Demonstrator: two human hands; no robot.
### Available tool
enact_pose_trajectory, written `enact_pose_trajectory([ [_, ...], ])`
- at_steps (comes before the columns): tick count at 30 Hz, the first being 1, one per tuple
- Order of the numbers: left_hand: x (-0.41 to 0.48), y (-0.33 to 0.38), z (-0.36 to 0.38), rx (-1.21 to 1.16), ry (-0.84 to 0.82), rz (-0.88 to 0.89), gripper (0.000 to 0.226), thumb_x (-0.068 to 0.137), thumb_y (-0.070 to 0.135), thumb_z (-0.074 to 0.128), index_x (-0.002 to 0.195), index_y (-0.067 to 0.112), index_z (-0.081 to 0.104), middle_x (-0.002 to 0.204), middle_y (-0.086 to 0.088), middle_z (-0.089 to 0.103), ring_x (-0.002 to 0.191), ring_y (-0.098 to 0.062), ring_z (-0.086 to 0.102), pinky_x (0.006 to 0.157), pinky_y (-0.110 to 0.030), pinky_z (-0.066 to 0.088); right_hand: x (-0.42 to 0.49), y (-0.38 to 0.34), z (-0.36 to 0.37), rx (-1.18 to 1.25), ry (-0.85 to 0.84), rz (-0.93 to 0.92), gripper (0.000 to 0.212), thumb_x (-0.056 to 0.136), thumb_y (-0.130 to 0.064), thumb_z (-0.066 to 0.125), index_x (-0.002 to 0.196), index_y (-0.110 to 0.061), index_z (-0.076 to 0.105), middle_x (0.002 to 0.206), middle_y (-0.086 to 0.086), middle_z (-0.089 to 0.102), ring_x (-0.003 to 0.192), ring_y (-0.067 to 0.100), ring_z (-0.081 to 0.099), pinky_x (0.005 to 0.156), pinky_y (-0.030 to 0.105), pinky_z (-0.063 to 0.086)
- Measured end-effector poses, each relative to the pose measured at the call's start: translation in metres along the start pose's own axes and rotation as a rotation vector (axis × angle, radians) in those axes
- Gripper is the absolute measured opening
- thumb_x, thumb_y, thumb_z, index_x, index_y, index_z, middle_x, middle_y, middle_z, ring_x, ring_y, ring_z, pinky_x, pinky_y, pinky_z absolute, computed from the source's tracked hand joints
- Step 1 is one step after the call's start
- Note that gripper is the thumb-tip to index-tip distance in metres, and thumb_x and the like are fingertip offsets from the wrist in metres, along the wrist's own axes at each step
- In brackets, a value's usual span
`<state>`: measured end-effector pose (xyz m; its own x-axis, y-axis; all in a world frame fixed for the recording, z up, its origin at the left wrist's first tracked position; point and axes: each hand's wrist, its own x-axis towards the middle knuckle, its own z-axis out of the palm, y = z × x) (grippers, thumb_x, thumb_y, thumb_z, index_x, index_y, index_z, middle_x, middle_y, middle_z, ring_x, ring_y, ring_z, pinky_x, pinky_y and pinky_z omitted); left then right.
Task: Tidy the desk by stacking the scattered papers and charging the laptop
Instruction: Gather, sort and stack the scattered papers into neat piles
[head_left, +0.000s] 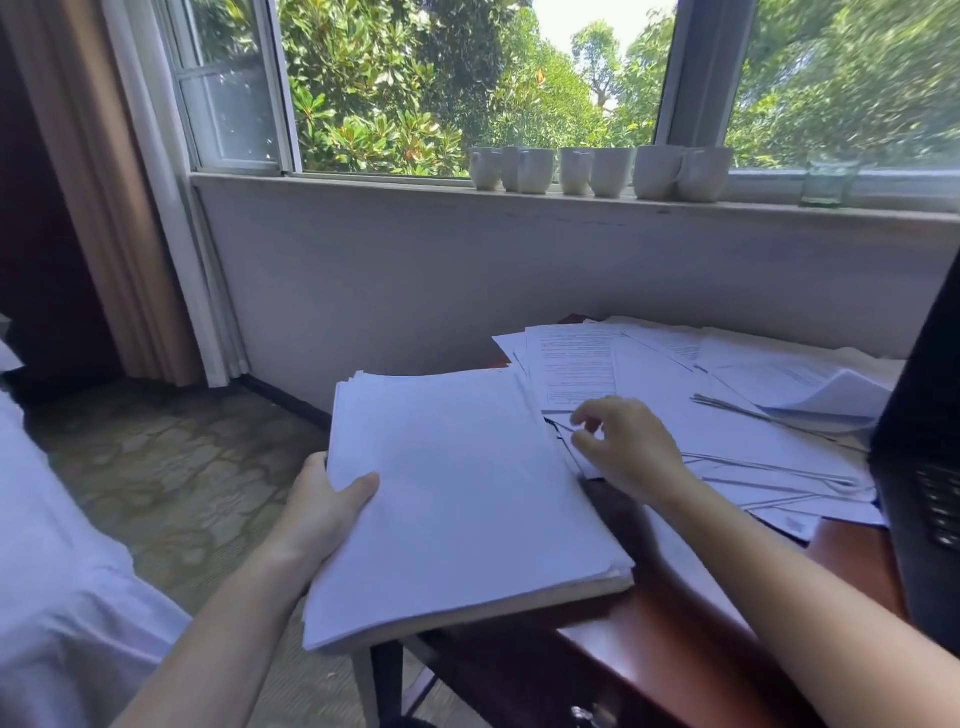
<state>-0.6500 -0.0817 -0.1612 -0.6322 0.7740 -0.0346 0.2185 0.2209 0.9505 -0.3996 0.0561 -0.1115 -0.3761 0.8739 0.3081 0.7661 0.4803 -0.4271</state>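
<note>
A thick stack of white papers (467, 499) is held over the desk's left end by my left hand (324, 512), thumb on top and fingers under its left edge. Just right of the stack, my right hand (626, 447) hovers with curled, parted fingers over the scattered papers (727, 415); it touches their edge but holds nothing I can make out. The loose sheets, some printed, cover the far part of the reddish wooden desk (852, 556). A black open laptop (930, 467) stands at the right edge, cut off by the frame. No charger or cable is visible.
A row of white mugs (597, 171) and a green glass (826, 184) stand on the window sill behind the desk. A curtain (98, 197) hangs at the left. Patterned floor (171, 467) lies left of the desk, and white fabric (57, 597) fills the lower left.
</note>
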Motion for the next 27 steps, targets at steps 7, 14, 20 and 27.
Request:
enact_pose_trajectory([
  [7, 0.011, -0.004, -0.016, -0.012, 0.057, -0.013, 0.033, 0.092, 0.018, 0.061, 0.115, 0.010, 0.040, 0.093, 0.001, 0.057, 0.076, -0.014, 0.059, 0.056, -0.026, 0.042, 0.061, 0.023, 0.018, -0.272, -0.171, 0.031, 0.057, 0.088, -0.029, 0.054, 0.142, -0.022, 0.037, 0.148, 0.004, 0.033, 0.135, 0.027, 0.028, 0.103, 0.035, 0.030],
  [14, 0.019, -0.006, -0.022, 0.129, -0.061, 0.014, 0.060, 0.074, 0.047, 0.061, 0.121, 0.012, 0.049, 0.111, -0.001, 0.065, 0.092, -0.015, 0.067, 0.072, -0.032, 0.055, 0.103, 0.038, 0.022, -0.334, -0.393, 0.141, 0.076, 0.087, -0.058, 0.051, 0.148, -0.025, 0.020, 0.158, 0.008, 0.013, 0.143, 0.032, 0.019, 0.109, 0.043, 0.027],
  [20, 0.014, -0.005, -0.014, 0.138, -0.026, -0.008, 0.037, 0.091, 0.031, 0.058, 0.119, 0.013, 0.041, 0.108, 0.003, 0.062, 0.092, -0.014, 0.063, 0.070, -0.031, 0.050, 0.103, 0.032, 0.023, -0.612, -0.168, -0.081, 0.029, 0.094, -0.030, 0.044, 0.117, -0.012, 0.048, 0.118, 0.012, 0.060, 0.108, 0.031, 0.053, 0.070, 0.030, 0.035],
  [27, 0.011, 0.007, -0.007, 0.225, -0.026, -0.041, 0.051, 0.094, 0.033, 0.054, 0.131, 0.006, 0.030, 0.122, -0.005, 0.054, 0.104, -0.025, 0.057, 0.076, -0.032, 0.043, 0.100, 0.041, 0.018, -0.473, -0.059, 0.047, 0.020, 0.092, -0.012, 0.040, 0.098, -0.015, 0.060, 0.113, 0.012, 0.062, 0.095, 0.032, 0.053, 0.071, 0.031, 0.040],
])
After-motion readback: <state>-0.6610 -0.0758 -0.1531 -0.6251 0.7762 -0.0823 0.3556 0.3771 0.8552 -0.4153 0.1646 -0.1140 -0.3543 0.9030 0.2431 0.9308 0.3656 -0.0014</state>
